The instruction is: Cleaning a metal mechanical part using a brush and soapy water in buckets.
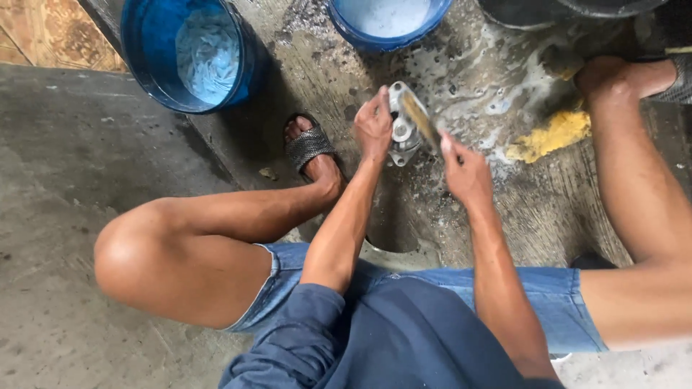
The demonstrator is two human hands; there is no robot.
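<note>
My left hand (373,130) clamps grey cast-metal part (404,133) upright on wet concrete floor (504,216), between my feet. Right hand (467,173) grips brush (419,119), bristles on part. Soapy metal likely slips from grip, could topple; suds may flick up.

Upper garment: dark navy-blue top (404,338), sleeves rolled up at the elbow, forearms bare. Lower garment: blue denim shorts (555,302) with a lighter stitched hem, ending above the knee; legs bare. Footwear: dark woven-strap sandal (308,146) on the left foot. Both hands bare, ungloved.
</note>
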